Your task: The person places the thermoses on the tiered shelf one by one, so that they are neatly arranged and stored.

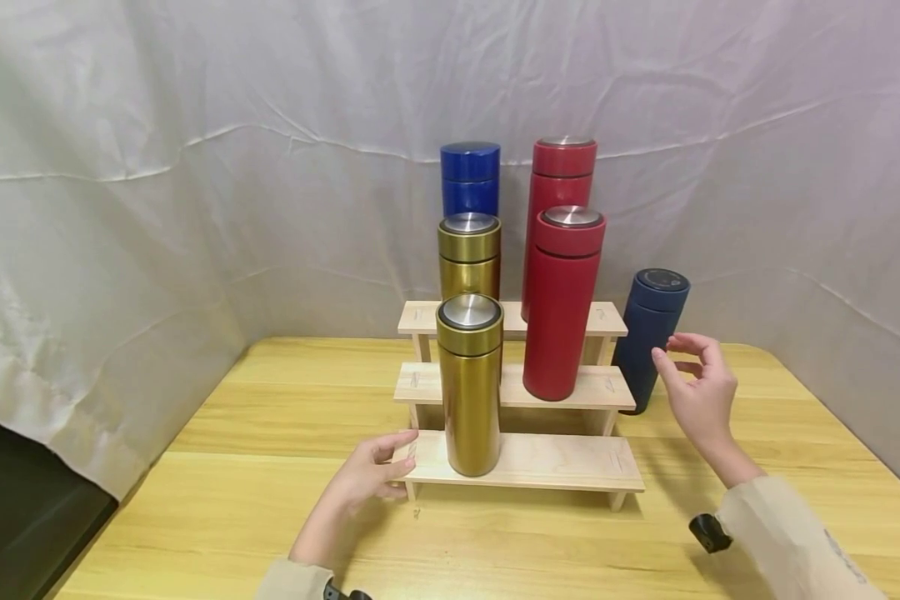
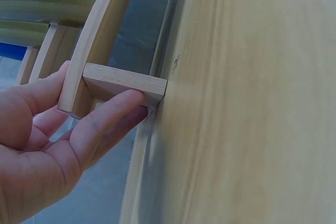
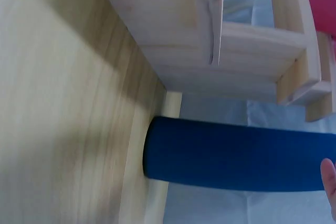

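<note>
My left hand (image 1: 371,471) holds the left end of a three-step wooden stand (image 1: 562,462). In the left wrist view, its thumb meets the end of the lowest step and its fingers lie against the leg (image 2: 126,80). My right hand (image 1: 701,396) is beside a dark blue thermos (image 1: 648,342), fingers curved and spread. A fingertip (image 3: 328,174) overlaps the thermos in the right wrist view; I cannot tell if it touches. This thermos stands upright on the table, right of the stand. A gold thermos (image 1: 472,400) stands on the lowest step.
Another gold thermos (image 1: 468,271) and a red thermos (image 1: 562,317) stand on the middle step. Behind them are a bright blue thermos (image 1: 470,179) and a second red one (image 1: 562,179). Pale cloth (image 1: 307,167) hangs behind the wooden table (image 1: 270,417). A black object (image 1: 30,500) lies at left.
</note>
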Demonstrator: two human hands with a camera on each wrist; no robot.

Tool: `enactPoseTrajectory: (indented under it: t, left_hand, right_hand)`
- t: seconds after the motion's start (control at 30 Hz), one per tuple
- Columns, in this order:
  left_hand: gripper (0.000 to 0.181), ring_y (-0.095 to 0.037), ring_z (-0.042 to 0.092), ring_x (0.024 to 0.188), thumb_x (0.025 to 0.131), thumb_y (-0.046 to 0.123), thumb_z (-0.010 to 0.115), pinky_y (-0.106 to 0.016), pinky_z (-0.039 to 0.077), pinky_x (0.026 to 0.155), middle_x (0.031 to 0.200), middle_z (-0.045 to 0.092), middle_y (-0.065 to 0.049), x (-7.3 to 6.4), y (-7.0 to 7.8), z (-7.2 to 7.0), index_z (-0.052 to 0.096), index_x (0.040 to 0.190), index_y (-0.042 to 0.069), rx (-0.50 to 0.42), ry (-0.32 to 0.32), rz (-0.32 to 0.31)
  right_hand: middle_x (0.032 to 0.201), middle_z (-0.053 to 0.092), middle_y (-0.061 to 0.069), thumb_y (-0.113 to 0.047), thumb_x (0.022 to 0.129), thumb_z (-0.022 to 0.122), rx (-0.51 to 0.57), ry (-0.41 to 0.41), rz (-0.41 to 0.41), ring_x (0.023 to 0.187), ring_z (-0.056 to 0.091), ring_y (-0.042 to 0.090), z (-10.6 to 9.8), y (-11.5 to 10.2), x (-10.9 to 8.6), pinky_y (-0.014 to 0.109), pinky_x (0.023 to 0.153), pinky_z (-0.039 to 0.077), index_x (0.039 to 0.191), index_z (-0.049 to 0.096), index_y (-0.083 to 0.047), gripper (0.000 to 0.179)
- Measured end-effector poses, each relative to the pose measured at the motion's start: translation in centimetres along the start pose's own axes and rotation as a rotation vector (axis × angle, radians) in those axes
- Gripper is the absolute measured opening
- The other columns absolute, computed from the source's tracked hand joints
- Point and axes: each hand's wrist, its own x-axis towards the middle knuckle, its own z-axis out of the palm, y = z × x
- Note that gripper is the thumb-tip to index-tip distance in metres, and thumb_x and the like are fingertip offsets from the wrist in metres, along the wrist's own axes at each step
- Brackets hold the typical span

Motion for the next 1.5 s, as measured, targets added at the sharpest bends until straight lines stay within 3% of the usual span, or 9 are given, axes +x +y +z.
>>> enactPoseTrajectory:
  t: [0.07,0.13,0.27,0.3,0.37,0.63,0.9,1.17,1.5]
  left_hand:
    - [0.050,-0.042,0.047,0.106,0.086,0.003,0.057,-0.048,0.051,0.075,0.134,0.025,-0.034,0.0,0.0,0.0,0.036,0.130,-0.008,-0.002,0.002,-0.003]
    - [0.050,-0.041,0.048,0.105,0.086,0.003,0.057,-0.048,0.051,0.075,0.134,0.026,-0.034,0.1,0.0,0.0,0.036,0.130,-0.009,-0.002,0.003,-0.004]
    - [0.050,-0.041,0.048,0.105,0.086,0.003,0.056,-0.048,0.051,0.075,0.134,0.025,-0.035,0.0,0.0,0.0,0.036,0.130,-0.009,-0.004,0.000,-0.002]
    - [0.050,-0.041,0.048,0.106,0.086,0.003,0.057,-0.047,0.051,0.075,0.134,0.025,-0.035,0.0,0.0,-0.1,0.036,0.130,-0.009,-0.004,0.000,-0.001]
    - [0.051,-0.042,0.046,0.107,0.086,0.004,0.057,-0.047,0.052,0.075,0.135,0.024,-0.034,0.0,0.0,-0.1,0.036,0.130,-0.009,-0.004,-0.002,0.001]
    - [0.050,-0.045,0.043,0.109,0.086,0.005,0.057,-0.047,0.052,0.074,0.135,0.023,-0.035,-0.1,0.1,-0.1,0.036,0.130,-0.009,-0.006,-0.010,0.007]
    - [0.050,-0.047,0.040,0.111,0.087,0.005,0.057,-0.047,0.052,0.074,0.136,0.022,-0.034,-0.1,-0.1,-0.2,0.036,0.131,-0.008,-0.008,-0.016,0.015]
    - [0.050,-0.046,0.041,0.110,0.086,0.005,0.057,-0.046,0.052,0.074,0.135,0.023,-0.034,-0.1,0.0,-0.1,0.036,0.130,-0.008,0.000,-0.011,0.009]
    - [0.050,-0.043,0.046,0.107,0.086,0.004,0.057,-0.046,0.052,0.074,0.134,0.025,-0.035,0.0,0.0,-0.1,0.037,0.130,-0.008,-0.004,-0.003,-0.003]
  right_hand:
    - [0.094,0.057,0.017,-0.007,0.078,0.067,0.057,-0.001,-0.003,0.086,0.054,0.005,0.1,2.3,0.2,0.007,0.069,0.046,0.104,0.053,0.009,0.033]
    - [0.098,0.055,0.019,-0.011,0.078,0.068,0.044,0.004,0.005,0.087,0.052,0.006,0.1,2.6,0.4,0.007,0.068,0.046,0.107,0.053,0.007,0.038]
    - [0.102,0.052,0.011,-0.011,0.077,0.069,0.002,0.003,0.065,0.091,0.049,0.006,0.2,2.9,0.9,0.009,0.071,0.045,0.114,0.051,0.004,0.044]
    - [0.103,0.051,0.012,-0.007,0.077,0.069,-0.070,0.009,0.086,0.091,0.047,0.007,0.2,1.5,1.1,0.008,0.070,0.044,0.115,0.049,0.006,0.045]
    - [0.106,0.050,0.012,-0.007,0.075,0.070,-0.083,0.010,0.121,0.093,0.047,0.011,0.3,1.7,1.3,0.011,0.071,0.043,0.118,0.047,0.004,0.050]
    - [0.115,0.048,0.012,-0.021,0.069,0.077,0.048,0.049,0.170,0.105,0.045,0.020,1.1,4.8,1.7,0.017,0.079,0.039,0.123,0.044,-0.005,0.066]
    - [0.126,0.042,0.018,-0.020,0.075,0.072,-0.062,-0.084,0.326,0.113,0.041,0.030,1.5,4.1,2.5,0.042,0.090,0.037,0.136,0.026,-0.004,0.078]
    - [0.133,0.037,0.020,-0.019,0.077,0.069,-0.054,-0.197,0.425,0.114,0.038,0.031,1.6,4.8,3.1,0.043,0.097,0.036,0.141,0.016,-0.012,0.083]
    - [0.126,0.042,0.022,-0.022,0.079,0.068,-0.090,-0.241,0.413,0.102,0.042,0.025,1.9,5.1,3.4,0.025,0.079,0.041,0.139,0.019,-0.005,0.080]
